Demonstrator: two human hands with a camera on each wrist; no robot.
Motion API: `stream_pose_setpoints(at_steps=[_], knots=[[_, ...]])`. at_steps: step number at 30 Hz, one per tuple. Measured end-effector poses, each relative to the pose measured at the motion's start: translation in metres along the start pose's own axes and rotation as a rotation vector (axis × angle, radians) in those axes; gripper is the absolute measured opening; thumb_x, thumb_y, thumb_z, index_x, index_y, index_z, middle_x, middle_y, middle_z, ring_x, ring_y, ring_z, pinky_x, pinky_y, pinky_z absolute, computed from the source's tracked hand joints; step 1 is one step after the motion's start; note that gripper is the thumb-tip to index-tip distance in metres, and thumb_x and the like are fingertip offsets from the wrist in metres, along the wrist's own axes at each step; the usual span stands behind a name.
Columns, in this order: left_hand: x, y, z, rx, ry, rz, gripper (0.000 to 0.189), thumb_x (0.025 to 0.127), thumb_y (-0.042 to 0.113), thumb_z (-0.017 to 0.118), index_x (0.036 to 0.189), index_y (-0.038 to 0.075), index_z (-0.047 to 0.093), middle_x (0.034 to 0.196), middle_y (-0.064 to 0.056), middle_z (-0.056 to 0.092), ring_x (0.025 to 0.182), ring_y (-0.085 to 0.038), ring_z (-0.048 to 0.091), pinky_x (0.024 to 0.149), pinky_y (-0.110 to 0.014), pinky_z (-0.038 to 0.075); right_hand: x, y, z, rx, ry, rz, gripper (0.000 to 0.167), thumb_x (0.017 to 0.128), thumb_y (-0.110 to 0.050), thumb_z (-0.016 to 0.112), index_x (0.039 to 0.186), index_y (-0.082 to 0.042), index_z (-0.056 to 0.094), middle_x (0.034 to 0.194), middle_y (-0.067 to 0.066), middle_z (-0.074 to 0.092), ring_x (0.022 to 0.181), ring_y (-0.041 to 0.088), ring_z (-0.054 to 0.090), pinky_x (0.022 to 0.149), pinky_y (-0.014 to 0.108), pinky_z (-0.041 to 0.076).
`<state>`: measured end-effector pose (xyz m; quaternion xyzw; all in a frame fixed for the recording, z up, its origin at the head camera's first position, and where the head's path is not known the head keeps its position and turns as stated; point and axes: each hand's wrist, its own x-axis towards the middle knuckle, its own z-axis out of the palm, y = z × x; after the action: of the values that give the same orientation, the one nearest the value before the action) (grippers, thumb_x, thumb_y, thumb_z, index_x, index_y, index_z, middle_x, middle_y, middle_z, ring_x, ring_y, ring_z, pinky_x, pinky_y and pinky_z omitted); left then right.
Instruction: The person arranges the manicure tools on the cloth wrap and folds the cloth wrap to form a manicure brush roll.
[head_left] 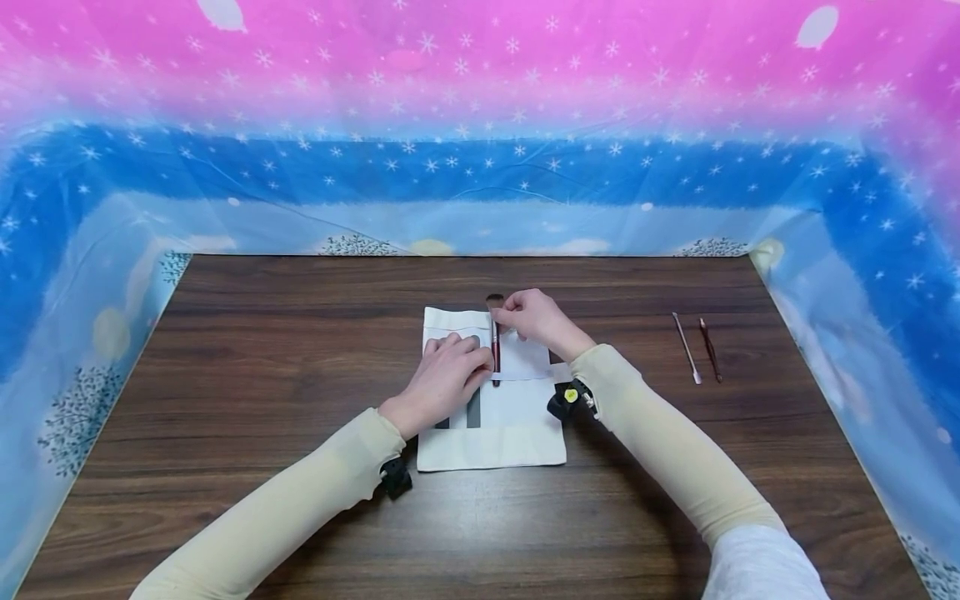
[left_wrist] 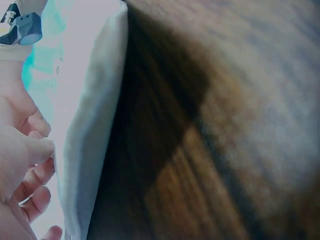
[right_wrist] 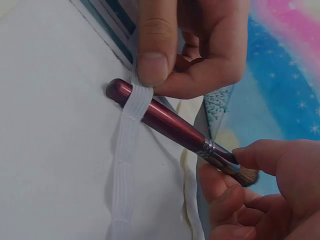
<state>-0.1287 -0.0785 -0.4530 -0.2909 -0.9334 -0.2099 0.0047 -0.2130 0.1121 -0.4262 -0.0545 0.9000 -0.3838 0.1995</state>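
Note:
A cream fabric brush roll (head_left: 491,450) lies unrolled on the table, with a white elastic band (right_wrist: 122,175) running across its inside. A makeup brush (right_wrist: 172,122) with a dark red handle passes under a loop of this band, the handle's rounded end sticking out beyond it. My right hand (head_left: 542,321) pinches the brush by its metal collar near the brown bristles. On the roll, my left hand (head_left: 447,375) pinches the elastic between thumb and finger, right beside the handle. In the left wrist view, the roll's edge fills much of the left side.
To the right on the dark wooden table (head_left: 300,317) lie a slim silver stick (head_left: 685,346) with a pale tip and a slim dark brown tool (head_left: 709,350). A pink and blue snowflake cloth (head_left: 480,171) hangs round the table's back and sides.

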Motion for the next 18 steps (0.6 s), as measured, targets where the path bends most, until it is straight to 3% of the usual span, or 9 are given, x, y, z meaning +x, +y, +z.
stream_pose_setpoints(at_steps=[10,18], knots=[[0.001,0.001,0.001,0.014,0.005,0.007,0.010,0.103,0.021,0.067,0.094,0.023,0.068,0.087,0.006,0.055,0.086,-0.020,0.045,0.083,-0.046,0.037,-0.006,0.006,0.007,-0.029,-0.048,-0.004,0.029,0.107,-0.033,0.058,0.101,-0.007,0.069,0.094,0.006,0.067,0.065,0.017,0.050,0.067,0.032,0.038],[0.001,0.001,0.000,0.006,0.019,0.005,0.013,0.104,0.019,0.066,0.092,0.022,0.069,0.087,0.006,0.056,0.086,-0.020,0.046,0.084,-0.048,0.037,-0.011,0.008,0.011,-0.109,-0.089,-0.006,0.029,0.106,-0.033,0.059,0.093,-0.008,0.068,0.088,0.005,0.068,0.067,0.016,0.051,0.063,0.029,0.038]])
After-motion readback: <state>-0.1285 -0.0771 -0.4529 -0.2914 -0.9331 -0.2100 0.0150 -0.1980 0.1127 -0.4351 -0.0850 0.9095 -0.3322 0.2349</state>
